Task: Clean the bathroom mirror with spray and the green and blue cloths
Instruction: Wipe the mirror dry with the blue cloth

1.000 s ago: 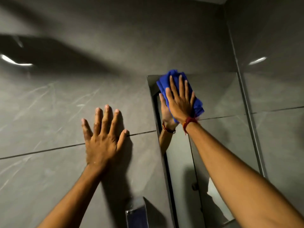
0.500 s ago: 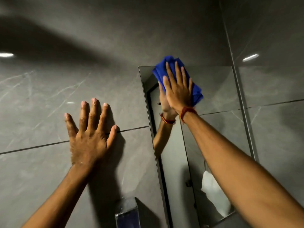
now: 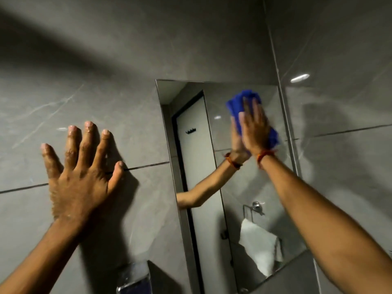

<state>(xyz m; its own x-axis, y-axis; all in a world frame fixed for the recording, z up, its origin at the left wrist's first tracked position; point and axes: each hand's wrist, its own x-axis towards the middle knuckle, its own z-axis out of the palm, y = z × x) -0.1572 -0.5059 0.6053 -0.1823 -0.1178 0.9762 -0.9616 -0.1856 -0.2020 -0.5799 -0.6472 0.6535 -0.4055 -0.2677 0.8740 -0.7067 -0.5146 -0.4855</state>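
Note:
The tall mirror [image 3: 239, 187] hangs on a grey tiled wall, right of centre. My right hand [image 3: 254, 128] presses a blue cloth [image 3: 237, 105] flat against the upper right part of the glass, near the mirror's right edge; the hand is blurred. Its reflection meets it palm to palm. My left hand [image 3: 82, 172] lies flat on the wall tiles left of the mirror, fingers spread, holding nothing. No green cloth or spray bottle is in view.
A shiny wall-mounted dispenser [image 3: 133, 279] sticks out below, between my arms. The mirror reflects a white door with hooks, a towel ring and a white towel [image 3: 261, 249]. A wall corner [image 3: 273, 49] runs just right of the mirror.
My right hand has slid the blue cloth from the mirror's top left corner across to its upper right. The view has shifted, showing more of the mirror. My left hand stays on the wall.

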